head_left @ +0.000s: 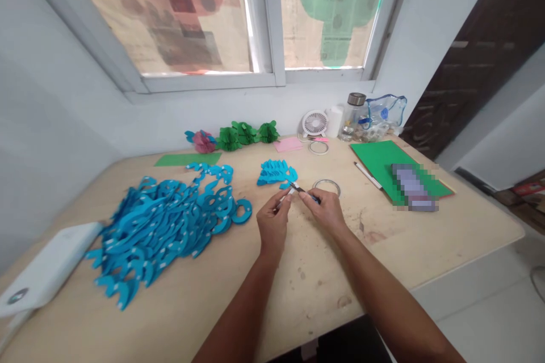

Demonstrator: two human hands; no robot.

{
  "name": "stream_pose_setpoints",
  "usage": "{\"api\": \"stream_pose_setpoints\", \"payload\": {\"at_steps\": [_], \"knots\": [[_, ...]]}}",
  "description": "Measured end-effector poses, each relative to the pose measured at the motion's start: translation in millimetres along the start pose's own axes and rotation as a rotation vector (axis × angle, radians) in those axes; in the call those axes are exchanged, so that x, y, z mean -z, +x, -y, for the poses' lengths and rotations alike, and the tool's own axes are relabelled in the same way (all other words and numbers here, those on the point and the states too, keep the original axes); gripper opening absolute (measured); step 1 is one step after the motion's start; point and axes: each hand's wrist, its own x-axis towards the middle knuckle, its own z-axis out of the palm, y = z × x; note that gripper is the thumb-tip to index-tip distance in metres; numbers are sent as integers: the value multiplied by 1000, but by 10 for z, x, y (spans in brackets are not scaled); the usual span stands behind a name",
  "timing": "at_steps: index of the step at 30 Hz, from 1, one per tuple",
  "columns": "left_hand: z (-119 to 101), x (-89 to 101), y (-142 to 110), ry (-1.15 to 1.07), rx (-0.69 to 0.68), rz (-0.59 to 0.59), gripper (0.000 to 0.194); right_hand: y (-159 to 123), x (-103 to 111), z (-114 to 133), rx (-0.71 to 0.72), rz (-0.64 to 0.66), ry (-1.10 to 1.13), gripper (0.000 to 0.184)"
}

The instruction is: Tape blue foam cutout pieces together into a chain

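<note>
Wooden worktable (306, 295) under a paper-covered window (275, 11), blue paper cutouts (162, 221) heaped left of centre.
Left hand (272, 224) and right hand (323, 210) pinch a slim dark tool (301, 189) at centre, just below a small blue cutout stack (276, 173).

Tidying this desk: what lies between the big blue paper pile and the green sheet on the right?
In the head view: left hand, right hand, a blue paper bunch, a thin ring, a white pen.
</note>
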Motion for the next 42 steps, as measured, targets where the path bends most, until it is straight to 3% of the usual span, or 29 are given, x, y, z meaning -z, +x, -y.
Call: {"api": "stream_pose_setpoints", "payload": {"at_steps": [10, 19, 23, 28, 32, 38, 42], "knots": [[56, -1, -2, 6, 7, 45, 38, 8, 51, -1, -32, -106, -63, 42], [127, -116, -59, 46, -8, 176, 35, 6, 176, 16, -39, -232, -203, 34], [104, -264, -60, 109, -43, 217, 29, 1, 220, 35, -32, -251, -200, 35], [137, -615, -21, 201, -163, 229, 20, -9, 238, 41, -8, -271, -239, 38], [218, -819, -44, 228, -149, 309, 16, -6, 243, 5, -28, -289, -272, 37], [166, -632, -144, 178, -194, 391, 16, -7, 232, -24, -2, -269, -295, 34], [146, -430, -155, 66, -84, 414, 19, -15, 210, -18, 26, -259, -328, 34]]}}
